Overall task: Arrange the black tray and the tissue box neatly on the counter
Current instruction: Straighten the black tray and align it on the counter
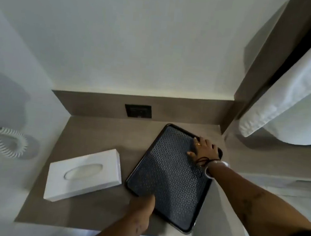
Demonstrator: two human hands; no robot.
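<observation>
Black tray point(170, 176) lay skewed on counter point(96, 133) beside tissue box point(84, 174), w/ right hand point(206, 148) fingers splayed flat on far corner, left hand point(143, 205) at near edge, finger state unclear; best pivot it square to wall.

The right hand point(205, 150) covers the far right corner of the black tray point(168, 176), and its fingertips are too blurred to tell their grip. The left hand point(142, 206) at lower centre hides the tray's near left rim, fingers smeared. At the left edge a coiled cord point(9, 142) runs out of frame. White fabric point(293, 97) is cut off at upper right.
</observation>
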